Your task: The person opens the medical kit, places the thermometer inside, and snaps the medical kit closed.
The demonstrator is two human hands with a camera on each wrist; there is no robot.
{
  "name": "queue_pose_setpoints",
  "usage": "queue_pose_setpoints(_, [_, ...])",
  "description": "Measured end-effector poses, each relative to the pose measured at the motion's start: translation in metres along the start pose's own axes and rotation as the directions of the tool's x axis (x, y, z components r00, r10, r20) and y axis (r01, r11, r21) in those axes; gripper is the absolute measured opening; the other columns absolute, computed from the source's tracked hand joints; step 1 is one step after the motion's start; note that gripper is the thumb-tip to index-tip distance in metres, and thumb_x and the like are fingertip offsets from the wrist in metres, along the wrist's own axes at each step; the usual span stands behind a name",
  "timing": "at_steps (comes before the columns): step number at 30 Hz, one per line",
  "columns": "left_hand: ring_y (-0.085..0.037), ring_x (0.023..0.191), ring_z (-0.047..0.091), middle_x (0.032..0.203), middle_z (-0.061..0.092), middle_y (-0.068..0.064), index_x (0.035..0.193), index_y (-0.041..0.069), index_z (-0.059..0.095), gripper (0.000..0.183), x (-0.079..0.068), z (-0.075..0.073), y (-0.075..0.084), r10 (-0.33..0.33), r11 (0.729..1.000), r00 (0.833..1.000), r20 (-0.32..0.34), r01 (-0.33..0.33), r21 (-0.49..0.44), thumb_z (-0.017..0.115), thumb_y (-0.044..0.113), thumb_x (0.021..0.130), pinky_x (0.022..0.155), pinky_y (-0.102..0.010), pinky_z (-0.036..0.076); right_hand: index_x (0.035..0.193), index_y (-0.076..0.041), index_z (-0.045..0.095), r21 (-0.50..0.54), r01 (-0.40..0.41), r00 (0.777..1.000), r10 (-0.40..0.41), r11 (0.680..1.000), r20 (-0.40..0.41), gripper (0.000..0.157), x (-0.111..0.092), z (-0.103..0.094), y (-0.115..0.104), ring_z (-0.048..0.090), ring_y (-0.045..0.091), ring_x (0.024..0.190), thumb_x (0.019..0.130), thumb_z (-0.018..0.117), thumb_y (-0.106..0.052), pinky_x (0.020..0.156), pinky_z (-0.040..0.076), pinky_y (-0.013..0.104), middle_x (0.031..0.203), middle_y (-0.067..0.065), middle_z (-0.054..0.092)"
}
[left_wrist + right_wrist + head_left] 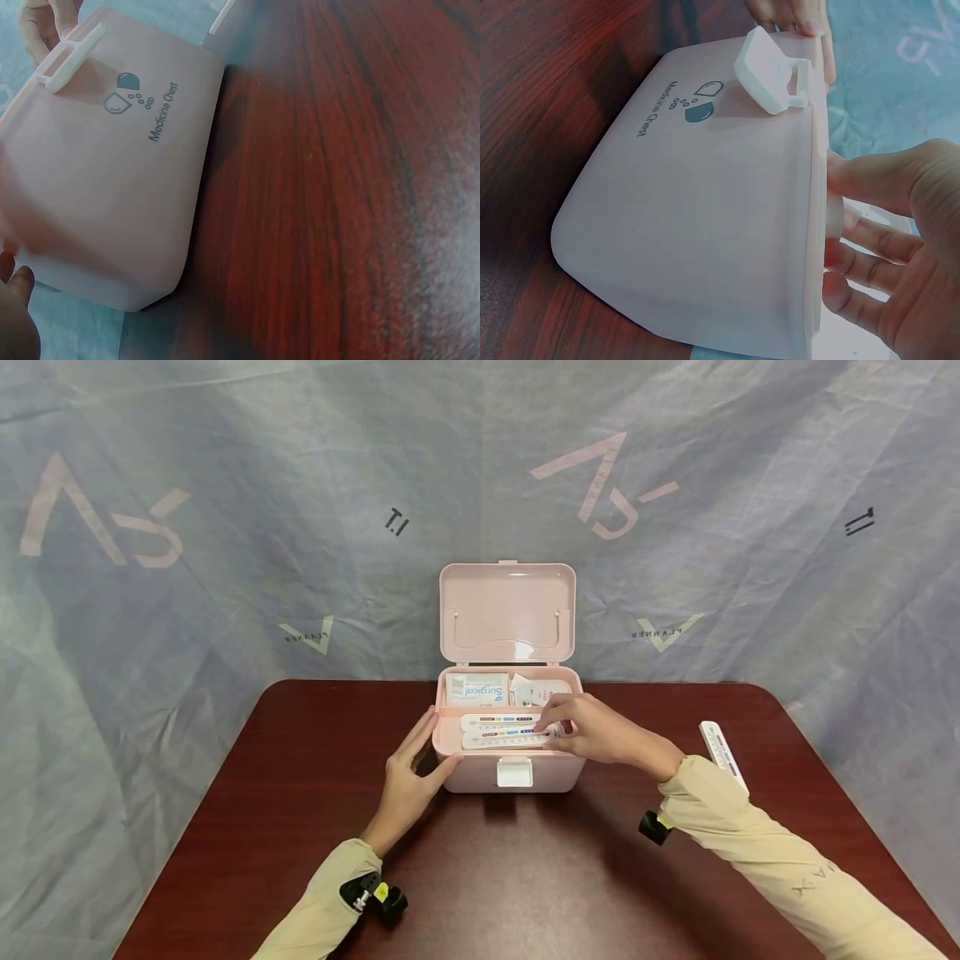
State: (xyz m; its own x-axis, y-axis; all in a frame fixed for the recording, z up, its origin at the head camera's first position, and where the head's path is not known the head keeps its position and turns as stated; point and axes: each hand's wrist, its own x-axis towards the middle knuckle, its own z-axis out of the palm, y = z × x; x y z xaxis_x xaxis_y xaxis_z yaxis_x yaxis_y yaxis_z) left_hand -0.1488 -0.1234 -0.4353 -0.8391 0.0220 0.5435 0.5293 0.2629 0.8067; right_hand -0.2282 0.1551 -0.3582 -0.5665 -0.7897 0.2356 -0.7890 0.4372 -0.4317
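A pink medicine chest (472,774) stands with its lid (507,602) raised. Two white strip thermometers with coloured marks lie in its front part, a rear one (487,721) and a front one (495,740). My right hand (600,732) reaches over the right rim and pinches the front thermometer's right end; in the right wrist view the fingertips of that hand (907,247) are partly hidden behind the chest wall. With fairly straight fingers, my left hand (408,789) touches the chest's left side, its thumb at the front left corner.
Another white thermometer (722,752) lies on the dark red table (300,827), to the right near my sleeve. Behind the chest's divider sit a "Surgical" packet (476,688) and a white packet (536,688). An unfastened white latch (515,772) hangs at the front. Grey cloth (337,485) hangs behind.
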Motion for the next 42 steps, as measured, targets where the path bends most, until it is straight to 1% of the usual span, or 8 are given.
queue_pose_setpoints(5, [-0.033, 0.134, 0.034, 0.145, 0.037, -0.022, 0.137, -0.007, 0.043, 0.065, 0.0003, -0.0004, 0.0002, -0.003, 1.000, 1.000, -0.001, 0.003, -0.006, 0.074, 0.003, 0.081, 0.105, -0.024, 0.033, 0.092, -0.005, 0.073, 0.014, -0.001, 1.000, 0.001, 1.000, 0.000, 0.012, 0.0024, 0.0013, -0.0001, 0.052, 0.012, 0.064, 0.080, 0.073, -0.004, 0.057, 0.048, 0.035, 0.090, 0.003, 0.062])
queue_pose_setpoints(8, [-0.033, 0.135, 0.034, 0.145, 0.037, -0.021, 0.137, -0.007, 0.043, 0.065, 0.0004, -0.0007, 0.0001, -0.002, 1.000, 1.000, -0.001, 0.002, -0.005, 0.074, 0.003, 0.081, 0.106, -0.026, 0.033, 0.091, -0.006, 0.073, 0.020, 0.000, 1.000, 0.000, 1.000, 0.000, 0.012, 0.0037, 0.0021, 0.0003, 0.052, 0.012, 0.063, 0.079, 0.074, -0.004, 0.056, 0.048, 0.032, 0.087, 0.003, 0.061])
queue_pose_setpoints(12, [-0.032, 0.134, 0.035, 0.145, 0.038, -0.020, 0.137, -0.007, 0.044, 0.065, 0.0010, -0.0007, -0.0001, 0.002, 1.000, 1.000, -0.001, -0.002, 0.000, 0.074, 0.002, 0.080, 0.106, -0.028, 0.034, 0.090, -0.006, 0.074, 0.036, 0.011, 1.000, -0.011, 0.999, -0.001, 0.014, 0.0049, 0.0024, 0.0015, 0.052, 0.012, 0.062, 0.077, 0.075, -0.001, 0.056, 0.048, 0.032, 0.084, 0.002, 0.060])
queue_pose_setpoints(17, [-0.034, 0.134, 0.035, 0.144, 0.039, -0.022, 0.136, -0.008, 0.044, 0.065, 0.0015, -0.0007, 0.0009, 0.014, 1.000, 1.000, -0.001, -0.014, 0.006, 0.075, 0.002, 0.080, 0.105, -0.028, 0.034, 0.089, -0.006, 0.073, 0.040, 0.032, 0.999, -0.032, 0.999, -0.004, 0.016, 0.0052, 0.0029, 0.0052, 0.052, 0.010, 0.062, 0.075, 0.076, 0.000, 0.057, 0.049, 0.033, 0.081, 0.002, 0.060])
queue_pose_setpoints(23, [-0.034, 0.134, 0.035, 0.145, 0.039, -0.016, 0.136, -0.008, 0.044, 0.065, 0.0013, -0.0011, 0.0013, 0.002, 1.000, 1.000, -0.004, -0.002, 0.002, 0.075, 0.002, 0.080, 0.105, -0.026, 0.034, 0.090, -0.006, 0.074, 0.073, -0.007, 1.000, 0.005, 0.997, 0.027, 0.016, 0.0060, 0.0012, 0.0044, 0.053, 0.009, 0.065, 0.076, 0.076, 0.001, 0.059, 0.050, 0.038, 0.083, 0.003, 0.062])
queue_pose_setpoints(29, [-0.031, 0.135, 0.034, 0.146, 0.038, -0.011, 0.137, -0.007, 0.044, 0.066, 0.0006, -0.0016, 0.0019, -0.015, 1.000, 1.000, -0.002, 0.015, 0.005, 0.075, 0.005, 0.081, 0.105, -0.027, 0.034, 0.090, -0.005, 0.073, 0.083, -0.024, 0.999, 0.020, 0.996, 0.043, 0.016, 0.0067, 0.0002, 0.0056, 0.055, 0.012, 0.065, 0.075, 0.076, 0.000, 0.061, 0.051, 0.036, 0.082, 0.004, 0.062])
queue_pose_setpoints(35, [-0.031, 0.135, 0.034, 0.146, 0.038, -0.011, 0.137, -0.006, 0.044, 0.065, 0.0012, -0.0013, 0.0023, -0.020, 1.000, 1.000, 0.002, 0.020, 0.003, 0.075, 0.005, 0.081, 0.105, -0.030, 0.035, 0.088, -0.005, 0.073, 0.086, -0.066, 0.996, 0.061, 0.994, 0.057, 0.016, 0.0067, -0.0007, 0.0049, 0.058, 0.019, 0.068, 0.074, 0.077, 0.000, 0.063, 0.051, 0.039, 0.082, 0.004, 0.063])
queue_pose_setpoints(42, [-0.033, 0.135, 0.034, 0.146, 0.038, -0.015, 0.137, -0.007, 0.044, 0.066, 0.0006, -0.0018, 0.0034, -0.021, 1.000, 1.000, 0.003, 0.021, -0.004, 0.075, 0.004, 0.080, 0.105, -0.033, 0.035, 0.087, -0.004, 0.073, 0.097, -0.071, 0.996, 0.066, 0.993, 0.053, 0.015, 0.0069, -0.0002, 0.0054, 0.058, 0.016, 0.068, 0.074, 0.077, 0.000, 0.062, 0.052, 0.032, 0.083, 0.005, 0.063])
